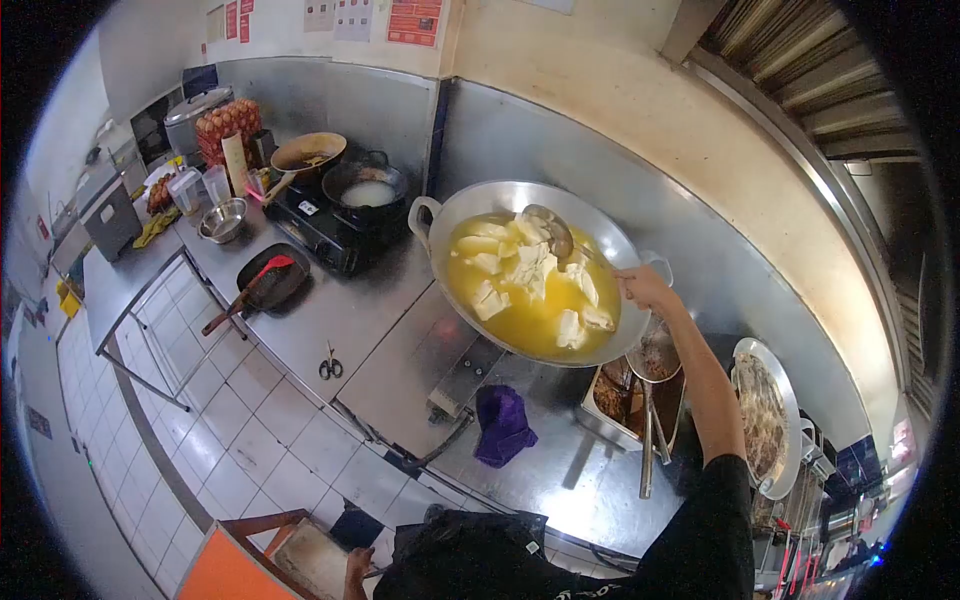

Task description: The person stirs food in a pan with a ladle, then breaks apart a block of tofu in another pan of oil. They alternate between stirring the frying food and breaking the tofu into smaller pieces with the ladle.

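Note:
My right hand [645, 288] is closed around the handle of a metal ladle [550, 230]. The ladle's round head dips into a large two-handled wok [630, 330] of yellow liquid. Broken pale chunks, white inside, float in the liquid [530, 318]; I cannot make out what they are. Low at the bottom edge is my left hand [357, 573], beside my dark clothing and near a whitish tray-like surface [310, 560]. Its fingers are too small and partly hidden to tell whether they grip anything.
A purple cloth [503, 425] and scissors [331, 364] lie on the steel counter. Right of the wok are a metal container [610, 430] with a strainer [655, 360] and a second large pan [790, 440]. To the left stand a square pan [273, 285] and a stove [315, 225] with two pans.

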A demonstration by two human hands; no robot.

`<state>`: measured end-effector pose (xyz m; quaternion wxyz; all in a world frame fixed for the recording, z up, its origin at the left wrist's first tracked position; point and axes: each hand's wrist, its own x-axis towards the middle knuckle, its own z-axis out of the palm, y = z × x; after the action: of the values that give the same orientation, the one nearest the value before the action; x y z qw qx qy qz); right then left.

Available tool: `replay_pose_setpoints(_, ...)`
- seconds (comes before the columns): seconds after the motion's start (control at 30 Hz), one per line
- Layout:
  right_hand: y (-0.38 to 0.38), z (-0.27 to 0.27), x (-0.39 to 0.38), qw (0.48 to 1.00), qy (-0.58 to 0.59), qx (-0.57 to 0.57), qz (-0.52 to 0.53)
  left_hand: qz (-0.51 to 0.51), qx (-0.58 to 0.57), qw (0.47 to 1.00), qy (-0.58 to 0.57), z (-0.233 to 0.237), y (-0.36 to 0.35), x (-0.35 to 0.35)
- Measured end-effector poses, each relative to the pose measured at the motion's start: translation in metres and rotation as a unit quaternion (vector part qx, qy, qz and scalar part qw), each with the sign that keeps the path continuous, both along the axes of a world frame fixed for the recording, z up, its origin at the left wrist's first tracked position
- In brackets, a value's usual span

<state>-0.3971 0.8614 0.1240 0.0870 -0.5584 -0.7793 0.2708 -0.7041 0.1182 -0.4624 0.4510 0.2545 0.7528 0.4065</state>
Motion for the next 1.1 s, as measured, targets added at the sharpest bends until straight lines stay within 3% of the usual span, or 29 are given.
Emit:
replay_pose_setpoints(0.1,-0.028,0.013,0.002,0.997,0.061,-0.024,-0.044,0.104,-0.214,0.968,-0.076,0.039,0.026,0.001)
replay_pose_setpoints(0.13,-0.031,0.014,0.003,0.998,0.039,0.033,-0.021,0.126,-0.254,0.955,-0.083,0.052,0.033,0.002)
replay_pose_setpoints(0.2,-0.037,0.009,0.013,0.996,0.014,0.085,-0.006,0.135,-0.226,0.958,-0.118,0.053,0.030,0.000)
replay_pose_setpoints(0.27,-0.037,0.003,0.022,0.957,-0.008,0.273,0.093,0.160,-0.162,0.956,-0.187,0.039,0.026,-0.007)
replay_pose_setpoints(0.4,-0.064,0.011,0.010,0.958,-0.003,0.281,0.061,0.184,-0.074,0.931,-0.308,0.005,0.032,-0.020)
replay_pose_setpoints(0.5,-0.082,0.028,0.003,0.956,-0.024,0.289,0.047,0.177,-0.028,0.876,-0.449,-0.006,0.035,-0.023)
replay_pose_setpoints(0.53,-0.086,0.034,0.002,0.957,-0.046,0.285,0.024,0.080,0.036,0.968,-0.233,-0.011,0.035,-0.015)
replay_pose_setpoints(0.6,-0.091,0.046,0.003,0.957,-0.070,0.282,0.003,-0.021,0.098,0.995,-0.004,-0.014,0.034,-0.008)
replay_pose_setpoints(0.7,-0.095,0.066,0.017,0.945,-0.123,0.302,0.008,-0.187,-0.052,0.979,0.059,-0.007,0.037,-0.009)
replay_pose_setpoints(0.73,-0.099,0.074,0.022,0.942,-0.111,0.315,0.013,-0.038,-0.100,0.993,-0.049,-0.004,0.038,0.002)
replay_pose_setpoints(0.77,-0.102,0.080,0.026,0.939,-0.098,0.328,0.018,0.114,-0.145,0.971,-0.155,0.000,0.039,0.008)
replay_pose_setpoints(0.8,-0.104,0.084,0.032,0.939,-0.098,0.329,0.018,0.113,-0.144,0.971,-0.155,-0.001,0.038,0.004)
replay_pose_setpoints(0.83,-0.106,0.086,0.040,0.940,-0.088,0.329,0.030,0.017,-0.048,0.996,-0.080,-0.001,0.033,-0.001)
replay_pose_setpoints(0.9,-0.115,0.087,0.043,0.941,-0.077,0.327,0.047,-0.075,0.048,0.996,-0.003,0.003,0.030,-0.006)
replay_pose_setpoints(0.93,-0.123,0.089,0.043,0.951,-0.068,0.298,0.052,-0.231,0.077,0.959,0.143,0.030,0.039,-0.014)
replay_pose_setpoints(0.97,-0.129,0.087,0.042,0.960,-0.059,0.269,0.055,-0.377,0.102,0.876,0.283,0.046,0.045,-0.020)
replay_pose_setpoints(1.0,-0.130,0.078,0.042,0.960,-0.058,0.268,0.053,-0.379,0.101,0.875,0.283,0.049,0.045,-0.020)
replay_pose_setpoints(1.1,-0.127,0.036,0.040,0.974,-0.025,0.222,0.024,-0.240,0.150,0.922,0.265,0.011,0.041,-0.020)
